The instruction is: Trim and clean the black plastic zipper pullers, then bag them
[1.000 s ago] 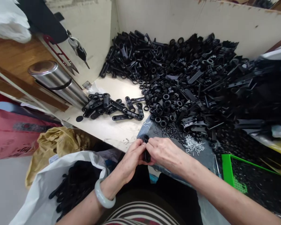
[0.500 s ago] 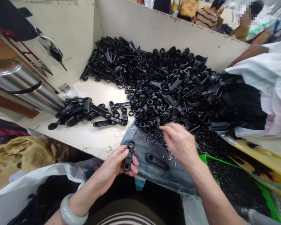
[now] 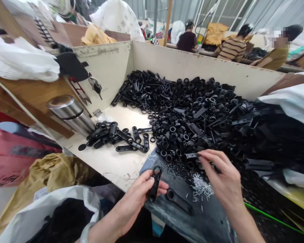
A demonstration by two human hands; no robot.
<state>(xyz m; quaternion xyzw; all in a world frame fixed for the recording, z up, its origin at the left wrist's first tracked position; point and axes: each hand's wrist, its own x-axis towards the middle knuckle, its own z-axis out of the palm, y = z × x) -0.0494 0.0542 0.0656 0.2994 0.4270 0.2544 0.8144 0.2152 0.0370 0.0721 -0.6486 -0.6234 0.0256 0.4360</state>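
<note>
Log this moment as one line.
left hand: holding black lever | right hand: at black strip, grip unclear | dark mat: second lever, silvery pins
</note>
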